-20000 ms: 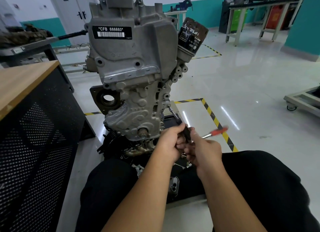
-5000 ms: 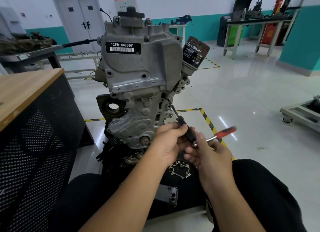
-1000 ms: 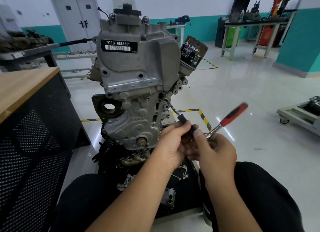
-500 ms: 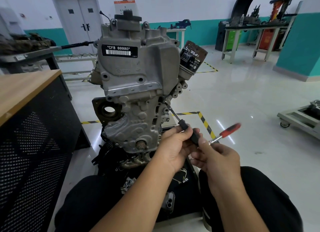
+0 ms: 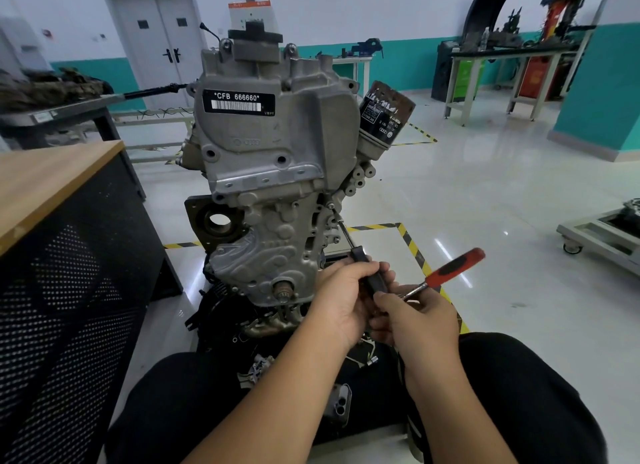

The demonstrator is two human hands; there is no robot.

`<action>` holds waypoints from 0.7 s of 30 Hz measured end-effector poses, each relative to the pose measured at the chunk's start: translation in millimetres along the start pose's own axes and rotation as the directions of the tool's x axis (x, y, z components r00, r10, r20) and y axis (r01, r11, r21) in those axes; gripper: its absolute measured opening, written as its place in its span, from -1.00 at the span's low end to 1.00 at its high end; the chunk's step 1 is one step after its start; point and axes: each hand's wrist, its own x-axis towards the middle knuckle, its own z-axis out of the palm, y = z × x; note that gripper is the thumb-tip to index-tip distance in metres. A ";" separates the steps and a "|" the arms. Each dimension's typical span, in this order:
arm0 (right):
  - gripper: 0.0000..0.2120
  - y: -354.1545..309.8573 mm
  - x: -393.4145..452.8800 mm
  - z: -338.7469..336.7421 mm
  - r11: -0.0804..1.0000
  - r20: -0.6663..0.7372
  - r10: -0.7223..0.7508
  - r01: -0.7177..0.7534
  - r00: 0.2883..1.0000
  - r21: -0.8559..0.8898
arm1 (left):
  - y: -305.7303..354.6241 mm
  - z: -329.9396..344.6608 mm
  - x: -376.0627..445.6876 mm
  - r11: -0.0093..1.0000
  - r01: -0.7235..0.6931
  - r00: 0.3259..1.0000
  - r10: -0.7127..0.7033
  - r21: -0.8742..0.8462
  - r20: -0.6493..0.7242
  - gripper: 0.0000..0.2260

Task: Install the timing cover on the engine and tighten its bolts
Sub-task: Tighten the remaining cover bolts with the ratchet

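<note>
A grey engine (image 5: 277, 145) stands upright before me, its silver timing cover (image 5: 273, 249) seated on the lower front. A long extension bar (image 5: 346, 233) runs from a bolt (image 5: 330, 205) on the cover's right edge down to my hands. My left hand (image 5: 341, 299) grips the bar's black lower section. My right hand (image 5: 415, 320) holds the head end of a ratchet wrench whose red-and-black handle (image 5: 455, 266) sticks out up and to the right.
A wood-topped cabinet with perforated black sides (image 5: 69, 256) stands close on the left. An oil filter (image 5: 384, 117) juts from the engine's upper right. A wheeled cart (image 5: 602, 238) sits at the right. Small parts and a phone (image 5: 337, 403) lie by my knees.
Over the last second the ratchet handle swung down from a raised position, then slightly back up. Both hands stay on the tool at the same bolt. Twenty seconds ago the bar pointed at a lower bolt.
</note>
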 end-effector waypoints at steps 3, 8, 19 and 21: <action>-0.87 -0.4 -0.3 -1.5 0.993 0.033 0.063 -0.066 0.997 0.100 | 2.9 -1.1 2.3 1.000 -0.028 1.000 0.028 0.012 0.009 -0.85; -0.89 -4.8 -2.6 -7.0 0.985 0.045 0.086 -0.092 0.995 0.148 | 21.4 -7.5 16.6 0.998 -0.045 0.999 0.045 -0.040 -0.021 -0.65; -0.94 -13.5 -7.4 -10.2 0.986 0.021 0.042 -0.045 0.999 0.159 | 48.5 -1.3 66.3 0.976 -0.140 0.983 0.117 -0.165 -0.144 -0.82; -0.95 -14.0 -7.3 -11.0 0.986 0.024 0.044 -0.047 0.999 0.159 | 49.9 1.4 72.9 0.977 -0.139 0.980 0.112 -0.165 -0.162 -0.80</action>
